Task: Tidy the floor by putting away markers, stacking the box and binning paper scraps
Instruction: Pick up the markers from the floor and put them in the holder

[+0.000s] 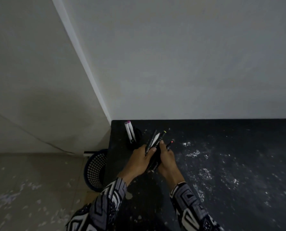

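Observation:
Both hands hold a bundle of dark markers (155, 144) above a black table (230, 155). My left hand (139, 160) grips the bundle from the left, thumb across it. My right hand (166, 158) grips it from the right. The markers' tips fan out upward, one with a yellow cap and one with a red cap. Behind the bundle a black pen holder (135, 140) stands near the table's back left corner with two white markers (129, 131) in it. Small white paper scraps (193, 154) are scattered over the table top.
A dark mesh bin (95, 170) stands on the floor against the table's left side. More paper scraps (7, 195) litter the tiled floor at lower left. White walls meet in a corner behind the table.

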A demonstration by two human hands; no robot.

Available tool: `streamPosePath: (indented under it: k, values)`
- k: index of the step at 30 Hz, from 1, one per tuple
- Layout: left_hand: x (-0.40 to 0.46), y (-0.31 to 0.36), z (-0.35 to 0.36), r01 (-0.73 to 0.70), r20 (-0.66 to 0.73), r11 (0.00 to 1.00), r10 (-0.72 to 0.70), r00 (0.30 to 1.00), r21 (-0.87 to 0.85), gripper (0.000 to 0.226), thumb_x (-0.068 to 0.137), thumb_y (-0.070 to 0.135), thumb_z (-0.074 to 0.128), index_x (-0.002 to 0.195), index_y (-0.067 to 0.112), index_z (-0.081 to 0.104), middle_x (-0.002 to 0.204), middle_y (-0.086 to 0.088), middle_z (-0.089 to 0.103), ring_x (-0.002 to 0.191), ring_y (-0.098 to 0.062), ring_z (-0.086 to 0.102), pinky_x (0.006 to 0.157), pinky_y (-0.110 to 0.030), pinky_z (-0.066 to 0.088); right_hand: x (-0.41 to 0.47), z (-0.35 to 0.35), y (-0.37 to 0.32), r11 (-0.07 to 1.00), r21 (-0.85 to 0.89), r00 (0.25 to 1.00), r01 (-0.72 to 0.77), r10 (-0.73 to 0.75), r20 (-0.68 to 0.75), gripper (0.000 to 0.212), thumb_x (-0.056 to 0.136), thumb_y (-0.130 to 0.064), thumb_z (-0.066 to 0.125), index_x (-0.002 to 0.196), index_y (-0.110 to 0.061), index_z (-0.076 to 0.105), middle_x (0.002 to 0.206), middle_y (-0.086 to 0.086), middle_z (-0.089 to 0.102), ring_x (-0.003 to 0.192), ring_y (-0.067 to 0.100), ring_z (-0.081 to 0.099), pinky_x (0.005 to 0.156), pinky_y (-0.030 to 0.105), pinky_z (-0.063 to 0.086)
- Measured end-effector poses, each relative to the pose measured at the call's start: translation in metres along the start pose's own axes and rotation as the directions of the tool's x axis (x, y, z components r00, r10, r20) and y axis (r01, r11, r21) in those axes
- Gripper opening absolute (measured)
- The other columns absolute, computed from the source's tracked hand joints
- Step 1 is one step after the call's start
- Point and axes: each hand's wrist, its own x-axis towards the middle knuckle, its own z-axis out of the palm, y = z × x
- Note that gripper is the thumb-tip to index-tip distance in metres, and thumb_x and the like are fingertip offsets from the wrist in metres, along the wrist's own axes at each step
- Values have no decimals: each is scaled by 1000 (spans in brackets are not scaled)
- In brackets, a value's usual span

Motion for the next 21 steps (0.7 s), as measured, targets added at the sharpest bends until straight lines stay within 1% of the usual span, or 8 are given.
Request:
streamPosePath:
  k: [2, 4, 6, 10, 13, 16, 18, 21]
  values:
    - [1, -1, 0, 9, 33, 1000, -9, 999, 3, 37, 95, 59, 49, 116, 30, 61, 99, 10, 71, 88, 6, 66, 76, -18, 55, 0, -1, -1, 1000, -18, 1000, 3, -3, 4, 40, 103, -32, 52, 109, 4, 69, 103, 23, 74, 96, 34, 73, 77, 40, 60]
    - [1, -1, -1, 10, 46, 999, -12, 999, 42, 32, 97, 56, 49, 113, 30, 59, 96, 9, 69, 84, 5, 66, 71, -18, 54, -1, -2, -1, 1000, -32, 1000, 0, 0, 0, 38, 103, -30, 53, 108, 4, 69, 102, 24, 74, 93, 34, 73, 71, 36, 60]
    - [1, -1, -1, 12, 57, 997, -17, 998, 75, 28, 98, 56, 46, 108, 32, 56, 92, 9, 68, 77, 6, 65, 62, -15, 50, -1, -3, -1, 999, -32, 1000, -11, 11, 12, 37, 103, -29, 53, 109, 5, 68, 103, 24, 73, 95, 34, 73, 72, 37, 60]
    - [0, 0, 0, 38, 50, 998, -40, 998, 45, 27, 99, 55, 42, 104, 32, 56, 91, 6, 68, 75, 5, 65, 60, -18, 52, 0, -4, -4, 1000, -4, 1000, -20, 20, 20, 36, 103, -28, 52, 111, 4, 68, 103, 22, 74, 96, 35, 72, 83, 42, 59]
    - [-1, 2, -2, 33, -7, 999, -33, 999, -6, 26, 100, 53, 42, 108, 33, 56, 96, 9, 68, 81, 12, 63, 60, -8, 48, -2, -2, -6, 992, 127, 999, -21, 17, 36, 35, 106, -26, 47, 119, 2, 65, 109, 18, 73, 100, 31, 72, 85, 41, 58]
    - [1, 6, -8, 48, -57, 997, -51, 997, -53, 22, 101, 52, 40, 107, 37, 55, 97, 11, 67, 81, 14, 61, 60, -7, 44, -2, 3, -8, 952, 301, 998, -53, 45, 33, 35, 108, -24, 40, 120, 3, 58, 115, 22, 71, 105, 32, 70, 86, 42, 57]
    - [3, 8, -14, 47, -94, 995, -55, 994, -90, 21, 101, 52, 39, 106, 37, 54, 94, 9, 66, 78, 12, 62, 58, -8, 43, 1, 10, -10, 928, 373, 998, -19, 39, -45, 31, 108, -22, 40, 112, 3, 58, 107, 21, 70, 96, 30, 70, 81, 43, 57]
    - [10, 8, -27, 25, -145, 982, -53, 988, -188, 31, 101, 49, 42, 116, 24, 54, 90, 3, 64, 76, 3, 66, 57, -10, 49, 13, 25, -18, 899, 435, 994, 57, -9, -112, 27, 108, -21, 40, 94, -5, 57, 81, 11, 59, 74, 22, 61, 73, 40, 55]
